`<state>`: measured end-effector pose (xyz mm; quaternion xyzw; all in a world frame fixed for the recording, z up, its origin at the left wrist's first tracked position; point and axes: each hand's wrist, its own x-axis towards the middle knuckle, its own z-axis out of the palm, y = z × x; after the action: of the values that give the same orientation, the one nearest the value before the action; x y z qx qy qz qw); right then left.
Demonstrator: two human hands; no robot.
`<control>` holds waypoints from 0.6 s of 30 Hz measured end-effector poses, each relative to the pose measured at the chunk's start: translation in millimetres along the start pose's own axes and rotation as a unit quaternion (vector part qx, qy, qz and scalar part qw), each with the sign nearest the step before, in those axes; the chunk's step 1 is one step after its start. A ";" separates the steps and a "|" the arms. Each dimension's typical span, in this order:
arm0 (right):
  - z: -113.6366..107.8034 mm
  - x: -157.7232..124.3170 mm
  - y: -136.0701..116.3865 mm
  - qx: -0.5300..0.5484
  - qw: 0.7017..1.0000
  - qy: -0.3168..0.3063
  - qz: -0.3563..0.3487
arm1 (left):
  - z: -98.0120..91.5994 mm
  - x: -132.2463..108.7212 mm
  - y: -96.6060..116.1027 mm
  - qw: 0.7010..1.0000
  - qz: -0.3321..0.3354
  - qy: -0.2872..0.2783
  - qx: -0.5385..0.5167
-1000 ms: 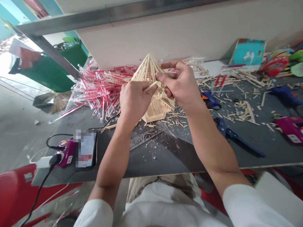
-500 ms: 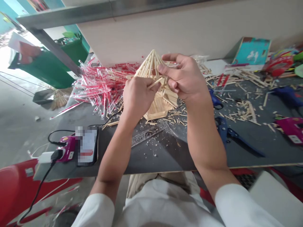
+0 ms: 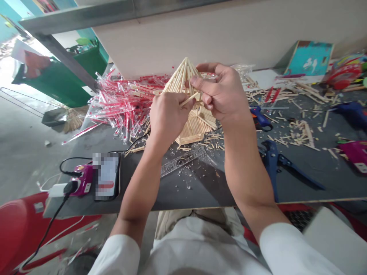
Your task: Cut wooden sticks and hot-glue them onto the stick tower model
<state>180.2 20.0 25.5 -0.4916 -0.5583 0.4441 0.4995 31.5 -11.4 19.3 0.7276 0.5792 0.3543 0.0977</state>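
Note:
A small house-like model of pale wooden sticks (image 3: 195,128) stands on the dark table, with a pointed roof of sticks at its top. My left hand (image 3: 169,114) is closed at the model's near left side, a short wooden stick (image 3: 189,99) pinched between thumb and fingers. At the roof's right side is my right hand (image 3: 222,89), its thumb and fingers bent against the roof sticks. Its fingertips are partly hidden behind the roof. A clear plastic ruler (image 3: 182,162) lies in front of the model.
Red-and-clear plastic wrappers (image 3: 126,99) heap at the left. A phone (image 3: 107,177) lies beside a purple power socket (image 3: 83,179). At right are a blue cutter (image 3: 272,164), a blue glue gun (image 3: 260,116) and scattered stick offcuts (image 3: 304,133). A green bin (image 3: 48,84) stands beyond the table.
The view has shifted slightly, showing more of the blue cutter and glue gun. Both hands keep nearly the same place and grip at the model.

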 end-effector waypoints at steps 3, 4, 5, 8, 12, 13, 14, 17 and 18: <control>0.3 0.9 1.8 -0.006 1.000 0.001 -0.012 | 1.1 -0.2 -1.2 1.000 0.011 0.007 -0.004; 0.3 1.2 2.3 -0.001 1.000 0.001 -0.013 | 1.1 -0.3 -1.4 1.000 0.013 0.006 -0.004; 0.4 1.4 2.7 0.007 1.000 0.002 -0.014 | 0.8 -0.3 -1.3 1.000 0.013 0.006 -0.003; -0.2 0.7 2.6 0.010 1.000 0.001 -0.018 | -1.4 -0.4 0.4 1.000 0.016 -0.001 -0.002; -4.7 -6.0 -2.4 -0.061 0.997 -0.007 -0.051 | -5.4 -1.9 4.2 1.000 0.005 -0.015 0.008; -6.7 -8.7 -4.4 -0.079 0.995 -0.012 -0.064 | -6.1 -2.5 4.8 1.000 0.003 -0.017 0.011; -9.0 -11.7 -6.5 -0.091 0.993 -0.019 -0.076 | -6.6 -3.2 5.2 1.000 0.005 -0.020 0.013; -17.7 -20.3 -12.9 -0.115 0.988 -0.029 -0.102 | -7.9 -4.7 3.9 0.999 0.037 -0.022 0.019; -20.9 -22.7 -14.7 -0.132 0.985 -0.028 -0.109 | -8.6 -4.9 2.8 0.998 0.048 -0.022 0.022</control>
<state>199.8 -4.2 39.5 -0.4767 -0.6760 0.3227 0.4601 27.8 -19.0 25.1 0.7642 0.5489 0.3299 0.0769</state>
